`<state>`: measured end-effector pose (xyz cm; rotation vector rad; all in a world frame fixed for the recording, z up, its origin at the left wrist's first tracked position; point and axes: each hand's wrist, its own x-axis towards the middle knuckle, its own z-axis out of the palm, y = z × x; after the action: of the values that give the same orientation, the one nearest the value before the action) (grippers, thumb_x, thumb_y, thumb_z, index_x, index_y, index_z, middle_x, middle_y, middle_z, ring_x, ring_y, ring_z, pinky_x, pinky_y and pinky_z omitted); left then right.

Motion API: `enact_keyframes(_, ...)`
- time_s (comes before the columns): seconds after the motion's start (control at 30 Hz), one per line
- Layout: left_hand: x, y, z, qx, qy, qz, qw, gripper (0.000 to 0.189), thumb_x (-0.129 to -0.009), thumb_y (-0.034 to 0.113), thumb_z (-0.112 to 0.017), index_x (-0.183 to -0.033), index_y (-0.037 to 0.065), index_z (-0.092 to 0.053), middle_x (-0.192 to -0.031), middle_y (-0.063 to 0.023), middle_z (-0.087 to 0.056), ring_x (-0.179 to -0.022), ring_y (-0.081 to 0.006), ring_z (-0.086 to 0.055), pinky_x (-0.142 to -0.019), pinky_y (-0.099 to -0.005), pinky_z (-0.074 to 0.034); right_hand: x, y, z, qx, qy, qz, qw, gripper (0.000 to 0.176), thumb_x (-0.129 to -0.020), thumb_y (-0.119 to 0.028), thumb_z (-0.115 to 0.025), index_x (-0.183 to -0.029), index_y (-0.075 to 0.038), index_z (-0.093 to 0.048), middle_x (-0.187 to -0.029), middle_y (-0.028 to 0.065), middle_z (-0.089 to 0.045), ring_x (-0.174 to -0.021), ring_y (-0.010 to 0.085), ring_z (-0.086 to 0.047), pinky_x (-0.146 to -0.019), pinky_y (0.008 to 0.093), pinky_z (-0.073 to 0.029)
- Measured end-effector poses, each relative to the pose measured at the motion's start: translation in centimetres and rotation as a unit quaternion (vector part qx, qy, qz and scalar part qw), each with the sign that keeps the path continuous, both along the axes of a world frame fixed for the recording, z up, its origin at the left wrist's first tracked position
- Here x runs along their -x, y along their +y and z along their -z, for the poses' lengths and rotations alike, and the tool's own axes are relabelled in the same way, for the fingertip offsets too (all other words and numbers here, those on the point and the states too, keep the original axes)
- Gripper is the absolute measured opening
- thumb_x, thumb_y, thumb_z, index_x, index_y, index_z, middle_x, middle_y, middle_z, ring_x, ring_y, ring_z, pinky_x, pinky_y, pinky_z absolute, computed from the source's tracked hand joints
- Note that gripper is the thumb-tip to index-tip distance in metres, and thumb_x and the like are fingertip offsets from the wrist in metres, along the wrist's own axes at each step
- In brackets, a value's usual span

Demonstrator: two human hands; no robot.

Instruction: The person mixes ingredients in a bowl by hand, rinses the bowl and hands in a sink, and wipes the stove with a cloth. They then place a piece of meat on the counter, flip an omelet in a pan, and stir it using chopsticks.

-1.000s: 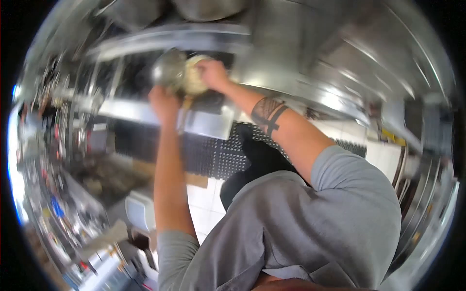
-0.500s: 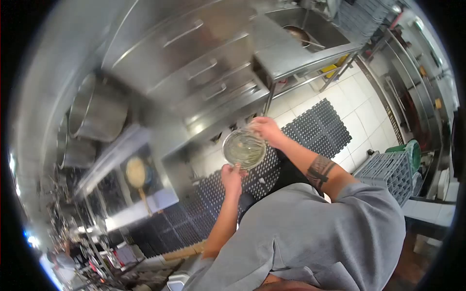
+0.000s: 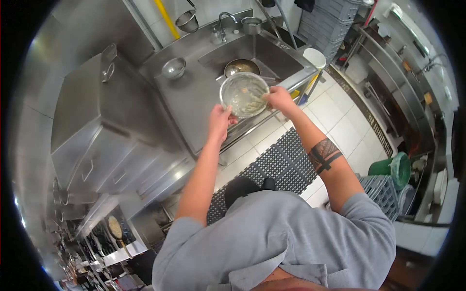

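Observation:
A round bowl (image 3: 241, 92) with pale, greenish residue smeared over its inside is held out in front of me at the sink counter's front edge. My left hand (image 3: 220, 123) is closed on its lower left rim. On the right side, my right hand (image 3: 280, 99) grips the rim with bent fingers. Whether the right fingers also hold something small, I cannot make out. Just beyond the bowl, a frying pan (image 3: 252, 65) with brownish contents sits in the sink (image 3: 279, 56), partly hidden by the bowl.
A metal strainer bowl (image 3: 174, 68) rests on the steel counter (image 3: 187, 104). Behind the sink stands a faucet (image 3: 222, 31), with a small metal pot (image 3: 251, 25) beside it. Steel drawers (image 3: 104, 165) stand left; a grey rack (image 3: 376, 194) and green bin (image 3: 391, 170) are right.
My view has turned from the drawers and stove toward the sink. Both hands have carried the bowl along to the counter's edge, still gripping its rim.

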<state>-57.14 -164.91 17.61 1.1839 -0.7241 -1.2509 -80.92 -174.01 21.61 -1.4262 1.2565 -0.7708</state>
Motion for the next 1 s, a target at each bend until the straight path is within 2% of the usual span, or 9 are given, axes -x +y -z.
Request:
enact_keyframes(0.23, 2.2, -23.9, 3.4, -0.012, -0.201, 0.005, 0.980, 0.039, -0.102, 0.033, -0.063, -0.121, -0.001, -0.055, -0.110, -0.0114, -0.068, -0.097, -0.0190, -0.067, -0.084, -0.0350, -0.056, 6.5, -16.1, 3.7, -0.016, -0.021, 0.115, 0.993, 0.015, -0.081, -0.010, -0.070, -0.079, 0.004, -0.062, -0.070, 0.0124, -0.065, -0.058, 0.0207, -0.065, -0.052, 0.0356, -0.055)
enact_keyframes(0.4, -0.3, -47.7, 9.8, 0.061, -0.359, 0.030, 0.931, 0.084, -0.091, 0.037, -0.074, -0.153, -0.004, -0.035, -0.151, -0.0259, -0.048, -0.138, -0.0348, -0.051, -0.111, -0.0404, -0.043, 9.4, -27.1, 9.8, -0.038, 0.106, 0.131, 0.985, 0.018, -0.082, -0.013, -0.069, -0.076, 0.002, -0.062, -0.064, 0.0141, -0.066, -0.054, 0.0220, -0.067, -0.050, 0.0352, -0.053)
enact_keyframes(0.57, -3.9, -65.5, 10.6, 0.013, -0.349, -0.098, 0.932, 0.090, -0.086, 0.031, -0.075, -0.155, -0.003, -0.028, -0.153, -0.0282, -0.044, -0.142, -0.0376, -0.045, -0.115, -0.0416, -0.038, 10.5, -33.8, 13.8, -0.069, 0.148, 0.100, 0.981, 0.019, -0.083, -0.013, -0.071, -0.076, 0.001, -0.062, -0.064, 0.0090, -0.063, -0.056, 0.0158, -0.061, -0.051, 0.0329, -0.049)
enact_keyframes(0.67, -6.2, -74.1, 17.0, 0.030, -0.362, -0.145, 0.920, 0.086, -0.087, 0.025, -0.071, -0.155, -0.004, -0.027, -0.155, -0.0278, -0.040, -0.145, -0.0376, -0.040, -0.118, -0.0408, -0.034, 10.7, -36.8, 15.3, -0.091, 0.145, 0.088, 0.981, 0.017, -0.082, -0.011, -0.070, -0.075, 0.002, -0.061, -0.065, 0.0091, -0.063, -0.059, 0.0166, -0.060, -0.056, 0.0350, -0.049)
enact_keyframes(0.73, -6.0, -74.8, 18.2, 0.025, -0.369, -0.160, 0.915, 0.083, -0.088, 0.021, -0.067, -0.156, -0.004, -0.026, -0.158, -0.0278, -0.036, -0.148, -0.0379, -0.036, -0.120, -0.0407, -0.032, 10.4, -38.4, 15.9, -0.094, 0.145, 0.095, 0.980, 0.017, -0.081, -0.011, -0.070, -0.075, 0.003, -0.063, -0.065, 0.0106, -0.064, -0.062, 0.0182, -0.063, -0.057, 0.0358, -0.050)
enact_keyframes(0.83, -4.8, -69.5, 15.5, -0.040, -0.687, 0.051, 0.724, 0.083, -0.087, 0.017, -0.058, -0.156, -0.008, -0.019, -0.167, -0.0217, -0.018, -0.157, -0.0342, -0.009, -0.127, -0.0408, -0.019, 9.4, -41.1, 15.9, -0.105, 0.212, 0.073, 0.969, 0.020, -0.079, -0.014, -0.071, -0.081, 0.005, -0.067, -0.069, 0.0159, -0.068, -0.064, 0.0220, -0.067, -0.059, 0.0367, -0.052)
enact_keyframes(0.93, -4.1, -68.6, 14.1, -0.083, -0.679, 0.059, 0.727, 0.078, -0.088, 0.018, -0.055, -0.157, -0.003, -0.025, -0.167, -0.0201, -0.017, -0.154, -0.0348, -0.022, -0.124, -0.0417, -0.026, 8.0, -44.1, 16.8, -0.138, 0.203, 0.055, 0.968, 0.021, -0.078, -0.015, -0.070, -0.084, 0.006, -0.069, -0.069, 0.0178, -0.068, -0.065, 0.0249, -0.070, -0.060, 0.0379, -0.053)
enact_keyframes(0.97, -4.3, -69.1, 14.7, -0.060, -0.581, 0.071, 0.809, 0.059, -0.089, 0.020, -0.054, -0.145, 0.005, -0.050, -0.158, -0.0201, -0.038, -0.140, -0.0362, -0.047, -0.115, -0.0444, -0.040, 7.7, -45.1, 18.2, -0.107, 0.185, 0.049, 0.976, 0.023, -0.078, -0.015, -0.069, -0.086, 0.006, -0.069, -0.069, 0.0183, -0.069, -0.067, 0.0270, -0.071, -0.061, 0.0389, -0.054)
enact_keyframes(1.0, -4.0, -68.8, 13.7, -0.067, -0.581, 0.066, 0.808, 0.059, -0.089, 0.020, -0.054, -0.145, 0.005, -0.050, -0.158, -0.0201, -0.038, -0.140, -0.0362, -0.047, -0.115, -0.0444, -0.040, 7.0, -46.2, 18.4, -0.108, 0.184, 0.040, 0.976, 0.023, -0.078, -0.015, -0.069, -0.086, 0.006, -0.069, -0.069, 0.0183, -0.069, -0.067, 0.0270, -0.071, -0.061, 0.0389, -0.054)
